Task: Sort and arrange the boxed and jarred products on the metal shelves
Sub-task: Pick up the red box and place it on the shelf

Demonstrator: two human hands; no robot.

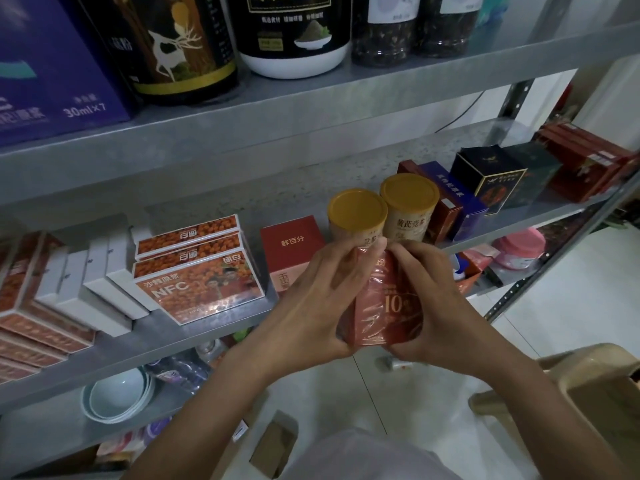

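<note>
Left hand and right hand both grip the film-wrapped red box, held just off the middle shelf front edge. Risks: the slick film may slip, and pushing the box in at 12 o'clock likely topples the yellow-lid jars.

A person is holding a wrapped box between the left hand and right hand, just in front of the middle shelf. On that shelf, directly behind the box, the left jar and right jar are standing side by side, lids touching. A square box is sitting just left of the jars, a stack of flat boxes is lying further left, and further boxes are standing right of the jars. Above, canisters are standing on the upper shelf. Below, bowls are nesting on the lower shelf. A chair is standing at lower right.
</note>
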